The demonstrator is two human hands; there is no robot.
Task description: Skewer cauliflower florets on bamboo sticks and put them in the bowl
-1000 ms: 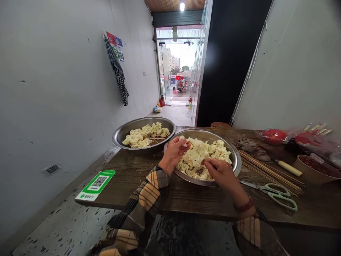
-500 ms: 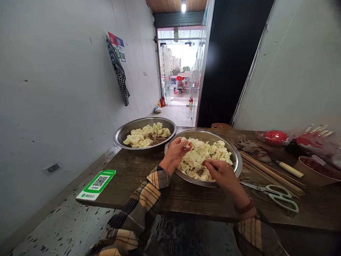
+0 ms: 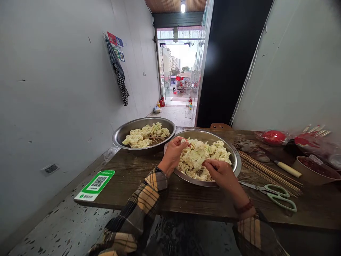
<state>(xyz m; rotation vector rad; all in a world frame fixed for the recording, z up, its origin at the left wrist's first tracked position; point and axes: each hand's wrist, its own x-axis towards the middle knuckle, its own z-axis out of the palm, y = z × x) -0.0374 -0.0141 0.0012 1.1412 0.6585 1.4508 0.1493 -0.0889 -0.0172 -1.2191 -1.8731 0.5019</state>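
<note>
My left hand (image 3: 173,153) pinches a small cauliflower floret (image 3: 183,141) above the near steel basin (image 3: 238,170). A thin bit of bamboo skewer (image 3: 192,145) shows beside that floret. Lower and to the right, my right hand (image 3: 220,172) has thumb and forefinger closed on what appears to be the skewer's other end; most of its length is hard to make out against the pale florets. Loose cauliflower (image 3: 220,153) fills the basin beneath both hands. Further left, a second steel basin (image 3: 118,134) holds cauliflower with skewers (image 3: 157,139) sticking out.
To the right lie long bamboo sticks (image 3: 266,172), green-handled scissors (image 3: 279,195), a knife with a pale handle (image 3: 288,169) and a tub of dark red contents (image 3: 317,170). A green QR card (image 3: 96,185) is at the left corner of the wooden table (image 3: 128,174).
The hands hold nearly the same pose. A piece of skewer shows more clearly by the left fingers now. The whole view has shifted slightly.
</note>
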